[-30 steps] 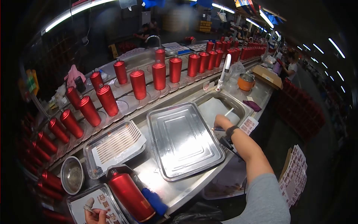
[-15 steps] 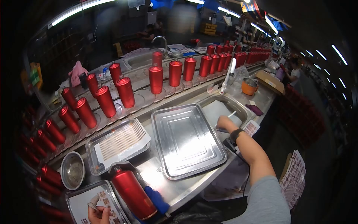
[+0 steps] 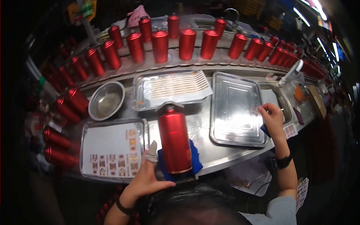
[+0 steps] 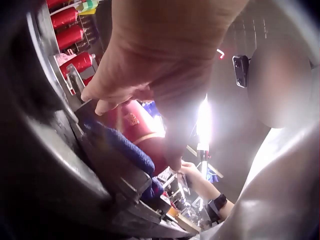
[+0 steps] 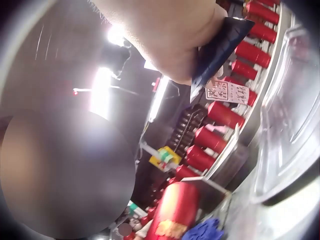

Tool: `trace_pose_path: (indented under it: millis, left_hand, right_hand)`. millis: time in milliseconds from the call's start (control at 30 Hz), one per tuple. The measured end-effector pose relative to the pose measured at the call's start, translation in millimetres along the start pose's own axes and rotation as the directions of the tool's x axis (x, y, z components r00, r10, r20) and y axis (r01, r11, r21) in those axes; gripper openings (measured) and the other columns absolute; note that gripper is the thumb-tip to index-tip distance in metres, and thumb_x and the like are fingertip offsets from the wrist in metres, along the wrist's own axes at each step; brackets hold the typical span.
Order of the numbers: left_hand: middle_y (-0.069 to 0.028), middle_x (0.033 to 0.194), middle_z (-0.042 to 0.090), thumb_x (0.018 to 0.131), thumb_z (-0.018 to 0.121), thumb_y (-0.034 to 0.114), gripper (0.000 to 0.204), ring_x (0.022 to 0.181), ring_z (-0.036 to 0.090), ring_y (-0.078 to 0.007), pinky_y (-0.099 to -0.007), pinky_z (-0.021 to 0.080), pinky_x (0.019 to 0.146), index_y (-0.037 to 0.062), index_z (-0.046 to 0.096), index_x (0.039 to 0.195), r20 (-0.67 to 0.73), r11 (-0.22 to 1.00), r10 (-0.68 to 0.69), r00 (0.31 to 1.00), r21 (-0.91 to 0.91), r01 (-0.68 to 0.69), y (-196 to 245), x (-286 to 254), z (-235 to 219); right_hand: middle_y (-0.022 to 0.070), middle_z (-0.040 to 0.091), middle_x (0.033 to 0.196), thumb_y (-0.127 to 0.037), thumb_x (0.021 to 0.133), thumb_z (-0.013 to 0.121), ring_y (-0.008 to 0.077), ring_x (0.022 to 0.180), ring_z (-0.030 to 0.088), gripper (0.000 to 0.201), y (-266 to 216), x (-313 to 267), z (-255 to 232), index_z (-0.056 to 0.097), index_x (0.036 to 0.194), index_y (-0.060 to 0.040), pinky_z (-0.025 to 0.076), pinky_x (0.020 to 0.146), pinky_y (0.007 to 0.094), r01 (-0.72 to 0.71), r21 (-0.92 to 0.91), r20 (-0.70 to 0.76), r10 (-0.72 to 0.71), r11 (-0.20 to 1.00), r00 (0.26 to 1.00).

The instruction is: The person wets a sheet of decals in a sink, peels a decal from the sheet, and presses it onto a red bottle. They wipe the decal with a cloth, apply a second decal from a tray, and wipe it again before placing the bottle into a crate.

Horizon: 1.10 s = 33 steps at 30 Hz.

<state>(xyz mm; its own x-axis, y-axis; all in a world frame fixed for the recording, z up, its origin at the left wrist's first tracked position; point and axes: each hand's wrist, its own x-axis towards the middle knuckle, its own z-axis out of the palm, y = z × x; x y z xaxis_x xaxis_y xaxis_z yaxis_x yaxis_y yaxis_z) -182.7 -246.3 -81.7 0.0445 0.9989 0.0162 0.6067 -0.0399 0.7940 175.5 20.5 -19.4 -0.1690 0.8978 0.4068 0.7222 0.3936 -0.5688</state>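
Observation:
A red bottle (image 3: 174, 138) lies in a cradle with its cap pointing away, a blue cloth (image 3: 196, 159) under its near end. My left hand (image 3: 147, 176) is at the bottle's left side, thumb and fingers spread, a pale cover on one finger. In the left wrist view, a small gold decal (image 4: 131, 119) shows on the bottle. Over the edge of the metal tray lid (image 3: 236, 140), my right hand (image 3: 273, 119) pinches a small printed decal (image 5: 227, 92). A dark blue flat piece (image 5: 220, 55) is also held in that hand.
At left, a tray (image 3: 83, 159) carries a sheet of printed decals. Behind it stand a steel bowl (image 3: 107, 100) and a tray with a striped sheet (image 3: 180, 86). A sink (image 3: 287, 108) with a white faucet (image 3: 291, 73) is at right. Red bottles (image 3: 187, 44) line the conveyor behind.
My right hand has risen out of the sink and moved left with the decal. My left hand has gone from above the decal tray to beside the bottle. The head view has turned left.

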Motion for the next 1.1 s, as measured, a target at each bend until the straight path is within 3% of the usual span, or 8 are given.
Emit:
trace_pose_path:
  millis: [33, 267, 367, 567, 667, 767, 867, 1100]
  left_hand:
    - [-0.0255, 0.154, 0.019, 0.06, 0.091, 0.029, 0.129, 0.144, 0.019, -0.0357, -0.039, 0.018, 0.117, -0.0036, 0.006, 0.151, -0.009, 1.0, 0.022, 1.0, 0.001, -0.022, 0, 2, 4]
    - [-0.0246, 0.144, 0.036, 0.067, 0.086, 0.019, 0.115, 0.134, 0.04, -0.0349, -0.0407, 0.032, 0.111, -0.0042, 0.009, 0.15, -0.186, 0.992, 0.08, 0.979, -0.08, -0.096, -3, 12, 29]
    - [-0.027, 0.138, 0.043, 0.067, 0.08, 0.022, 0.102, 0.128, 0.044, -0.0402, -0.0477, 0.031, 0.11, -0.0071, 0.022, 0.146, -0.284, 0.974, 0.014, 0.959, -0.213, -0.077, -9, 15, 37]
    - [-0.0249, 0.133, 0.049, 0.068, 0.08, 0.02, 0.099, 0.124, 0.048, -0.0398, -0.0469, 0.034, 0.108, -0.0078, 0.024, 0.145, -0.353, 0.99, 0.142, 0.925, 0.065, -0.127, 2, 12, 31]
    - [-0.0244, 0.143, 0.039, 0.068, 0.084, 0.021, 0.105, 0.132, 0.044, -0.0333, -0.0402, 0.036, 0.109, -0.0062, 0.02, 0.147, -0.325, 0.992, 0.122, 0.938, 0.025, -0.12, 2, 9, 28]
    - [-0.0252, 0.142, 0.039, 0.077, 0.078, 0.025, 0.096, 0.134, 0.04, -0.036, -0.0435, 0.029, 0.112, -0.0081, 0.019, 0.146, -0.337, 0.942, 0.048, 0.94, -0.299, -0.156, 1, 9, 22]
    - [-0.0245, 0.145, 0.034, 0.084, 0.072, 0.02, 0.087, 0.137, 0.036, -0.0318, -0.0404, 0.029, 0.113, -0.0077, 0.018, 0.146, -0.292, 0.75, -0.178, 0.94, -0.658, -0.062, 0, 24, 14]
    - [-0.0229, 0.144, 0.038, 0.086, 0.066, 0.006, 0.077, 0.135, 0.04, -0.0281, -0.0388, 0.032, 0.112, -0.0054, 0.019, 0.146, -0.331, 0.77, -0.185, 0.925, -0.633, -0.073, 9, 58, 11]
  right_hand:
    - [0.0052, 0.061, 0.066, -0.011, 0.078, 0.071, 0.0122, 0.055, 0.047, 0.01, -17, -11, 6, 0.069, 0.079, -0.0007, 0.039, 0.057, 0.0282, -0.009, 0.051, 0.036, 0.007, 0.999, 0.999]
    - [0.0013, 0.061, 0.066, -0.009, 0.079, 0.073, 0.0077, 0.054, 0.044, 0.006, -107, -59, 31, 0.07, 0.08, -0.004, 0.035, 0.051, 0.0239, 0.05, 0.285, 0.256, -0.127, 0.957, 0.958]
    - [0.0008, 0.062, 0.068, -0.01, 0.079, 0.074, 0.0072, 0.055, 0.045, 0.006, -130, -67, 34, 0.071, 0.081, -0.0046, 0.035, 0.051, 0.023, 0.05, 0.394, 0.364, -0.206, 0.918, 0.908]
    - [0.0024, 0.063, 0.07, -0.013, 0.082, 0.074, 0.0076, 0.059, 0.048, 0.01, -169, -72, 43, 0.072, 0.084, -0.0038, 0.038, 0.054, 0.0235, -0.201, 0.512, 0.632, -0.208, 0.835, 0.747]
    - [0.0037, 0.062, 0.07, -0.015, 0.084, 0.072, 0.01, 0.063, 0.051, 0.013, -174, -71, 83, 0.071, 0.084, -0.0026, 0.041, 0.058, 0.0257, -0.308, 0.653, 0.607, -0.234, 0.692, 0.759]
    - [0.0073, 0.063, 0.072, -0.019, 0.082, 0.072, 0.0134, 0.065, 0.055, 0.017, -169, -61, 112, 0.071, 0.083, -0.0024, 0.043, 0.06, 0.0278, -0.222, 0.595, 0.589, -0.231, 0.772, 0.774]
    - [0.0081, 0.062, 0.07, -0.02, 0.08, 0.073, 0.0146, 0.062, 0.053, 0.016, -166, -50, 128, 0.071, 0.083, -0.0041, 0.043, 0.058, 0.0294, -0.126, 0.554, 0.557, -0.253, 0.823, 0.791]
    - [0.0027, 0.061, 0.072, -0.015, 0.081, 0.073, 0.0077, 0.061, 0.047, 0.013, -171, -42, 129, 0.07, 0.083, -0.0029, 0.038, 0.055, 0.0242, 0.019, 0.478, 0.525, -0.303, 0.878, 0.795]
